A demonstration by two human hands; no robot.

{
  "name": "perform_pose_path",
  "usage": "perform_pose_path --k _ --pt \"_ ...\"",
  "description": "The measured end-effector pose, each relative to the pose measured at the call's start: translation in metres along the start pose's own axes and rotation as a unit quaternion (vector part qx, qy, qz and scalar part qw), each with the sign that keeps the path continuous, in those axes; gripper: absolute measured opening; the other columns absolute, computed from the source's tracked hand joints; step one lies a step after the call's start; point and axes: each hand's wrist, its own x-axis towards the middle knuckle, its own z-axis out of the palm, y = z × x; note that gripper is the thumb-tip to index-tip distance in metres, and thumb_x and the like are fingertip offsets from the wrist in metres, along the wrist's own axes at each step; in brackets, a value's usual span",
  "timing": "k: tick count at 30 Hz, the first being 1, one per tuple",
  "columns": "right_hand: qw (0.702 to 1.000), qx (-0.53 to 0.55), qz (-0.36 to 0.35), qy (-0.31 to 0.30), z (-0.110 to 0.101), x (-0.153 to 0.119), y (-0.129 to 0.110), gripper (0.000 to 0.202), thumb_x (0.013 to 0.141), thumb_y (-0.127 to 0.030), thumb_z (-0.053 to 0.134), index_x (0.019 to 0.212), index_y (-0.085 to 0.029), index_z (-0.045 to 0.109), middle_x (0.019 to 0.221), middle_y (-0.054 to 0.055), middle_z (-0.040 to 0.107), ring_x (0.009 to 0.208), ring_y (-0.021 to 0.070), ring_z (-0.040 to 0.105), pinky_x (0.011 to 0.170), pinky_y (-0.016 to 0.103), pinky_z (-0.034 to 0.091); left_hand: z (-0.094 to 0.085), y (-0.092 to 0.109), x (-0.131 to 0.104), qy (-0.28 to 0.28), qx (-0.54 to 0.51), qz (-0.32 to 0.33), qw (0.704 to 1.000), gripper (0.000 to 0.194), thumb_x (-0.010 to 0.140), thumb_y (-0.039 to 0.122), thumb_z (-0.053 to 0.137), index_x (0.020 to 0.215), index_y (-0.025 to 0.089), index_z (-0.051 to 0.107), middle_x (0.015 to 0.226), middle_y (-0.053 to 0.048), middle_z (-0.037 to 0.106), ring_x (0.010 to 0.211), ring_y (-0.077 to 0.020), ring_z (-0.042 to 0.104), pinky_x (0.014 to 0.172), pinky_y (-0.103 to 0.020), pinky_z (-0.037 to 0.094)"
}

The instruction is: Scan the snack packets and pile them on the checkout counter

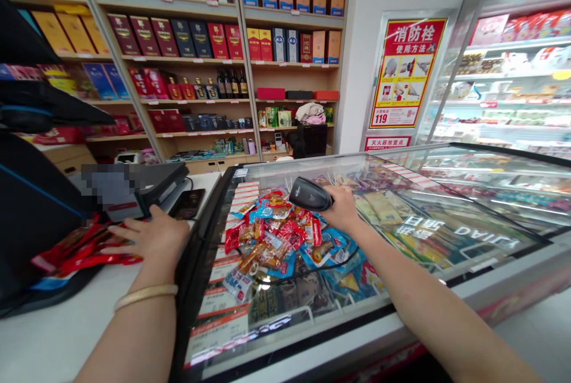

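My right hand (pixel 342 209) is wrapped round a black barcode scanner (pixel 311 194), its head pointing left. Below the scanner, a loose pile of small snack packets (pixel 272 240) in red, blue and clear wrapping rests on the freezer's glass lid (pixel 312 326). The scanner's black cable (pixel 307 273) loops across the pile. At the left, my left hand (pixel 151 234) is open with fingers spread, resting over red snack packets (pixel 96 246) on the white counter (pixel 111 311). A bracelet circles my left wrist. The undersides of my left fingers are hidden.
A dark monitor or till (pixel 35 204) stands at the left edge. Beside it are a grey device (pixel 165 184) and a black phone (pixel 188 203). Shelves of boxed bottles (pixel 187 38) line the back wall, where a person's head (pixel 296 145) shows. A lit chiller (pixel 513 85) stands at right.
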Motion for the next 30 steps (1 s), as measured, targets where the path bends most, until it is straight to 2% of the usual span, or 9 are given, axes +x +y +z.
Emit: perform_pose_path --k 6,10,15,18,20,23,25,27,30 --pt "1.000 -0.005 0.004 0.004 0.001 0.000 0.000 0.025 0.072 -0.037 0.076 0.093 -0.023 0.075 0.092 0.006 0.080 0.090 0.0266 0.071 0.082 0.035 0.038 0.012 -0.004 0.002 -0.086 -0.104 -0.055 0.989 0.039 0.058 0.037 0.075 0.057 0.020 0.040 0.129 -0.026 0.060 0.149 -0.0594 0.011 0.089 -0.081 0.037" --pt "1.000 -0.014 -0.010 -0.009 0.001 0.001 -0.001 0.023 0.071 -0.036 0.076 0.089 -0.023 0.073 0.093 0.008 0.080 0.091 0.0272 0.071 0.081 0.034 0.039 0.011 -0.007 0.006 -0.104 -0.055 -0.076 0.990 0.033 0.053 0.027 0.074 0.051 0.020 0.041 0.132 -0.032 0.059 0.149 -0.0600 0.017 0.091 -0.079 0.038" --pt "0.999 -0.019 -0.013 -0.022 0.000 0.001 -0.003 0.021 0.074 -0.037 0.074 0.088 -0.022 0.072 0.086 0.007 0.078 0.088 0.0273 0.070 0.079 0.034 0.038 0.000 0.000 0.003 -0.094 -0.090 0.023 0.991 0.027 0.051 0.023 0.079 0.057 0.021 0.053 0.108 -0.025 0.070 0.138 -0.0571 0.042 0.094 -0.072 0.042" --pt "1.000 -0.015 -0.013 -0.016 -0.002 0.001 -0.004 0.021 0.074 -0.036 0.073 0.089 -0.023 0.073 0.086 0.007 0.078 0.089 0.0269 0.070 0.079 0.034 0.038 -0.008 0.026 -0.005 -0.051 -0.201 0.016 0.978 0.020 0.065 0.031 0.079 0.075 0.022 0.064 0.091 -0.012 0.073 0.126 -0.0442 0.057 0.105 -0.063 0.043" --pt "1.000 -0.014 -0.012 -0.013 -0.002 0.001 -0.005 0.021 0.073 -0.036 0.074 0.089 -0.023 0.073 0.087 0.007 0.078 0.089 0.0271 0.070 0.079 0.034 0.038 -0.015 0.048 -0.011 -0.075 -0.333 -0.055 0.938 0.017 0.079 0.031 0.071 0.092 0.022 0.068 0.089 -0.004 0.073 0.116 -0.0317 0.065 0.106 -0.051 0.048" --pt "1.000 -0.008 -0.012 -0.014 -0.003 0.002 -0.006 0.022 0.072 -0.036 0.075 0.090 -0.023 0.073 0.088 0.007 0.079 0.090 0.0274 0.070 0.079 0.035 0.037 -0.023 0.074 -0.020 -0.186 -0.509 -0.174 0.822 0.018 0.097 0.030 0.054 0.100 0.020 0.068 0.090 -0.001 0.075 0.104 -0.0211 0.069 0.096 -0.039 0.056" --pt "1.000 -0.004 -0.017 -0.016 -0.004 0.002 -0.008 0.023 0.071 -0.034 0.074 0.091 -0.023 0.073 0.091 0.008 0.079 0.091 0.0274 0.070 0.079 0.035 0.036 -0.026 0.083 -0.028 -0.254 -0.556 -0.206 0.764 0.025 0.101 0.034 0.049 0.098 0.019 0.069 0.094 -0.003 0.076 0.101 -0.0194 0.069 0.092 -0.036 0.058" --pt "0.999 -0.001 -0.025 -0.020 -0.004 0.002 -0.010 0.025 0.070 -0.033 0.074 0.092 -0.022 0.073 0.093 0.008 0.079 0.091 0.0273 0.070 0.081 0.036 0.036 -0.025 0.089 -0.036 -0.297 -0.569 -0.213 0.737 0.028 0.101 0.037 0.050 0.098 0.019 0.070 0.099 -0.006 0.077 0.103 -0.0200 0.070 0.091 -0.036 0.059" --pt "0.999 0.007 -0.040 -0.028 -0.005 0.001 -0.015 0.028 0.069 -0.033 0.073 0.094 -0.022 0.074 0.091 0.008 0.078 0.088 0.0263 0.068 0.083 0.036 0.035 -0.020 0.095 -0.051 -0.354 -0.563 -0.210 0.717 0.031 0.097 0.046 0.058 0.103 0.019 0.072 0.104 -0.010 0.077 0.107 -0.0255 0.071 0.092 -0.042 0.060"
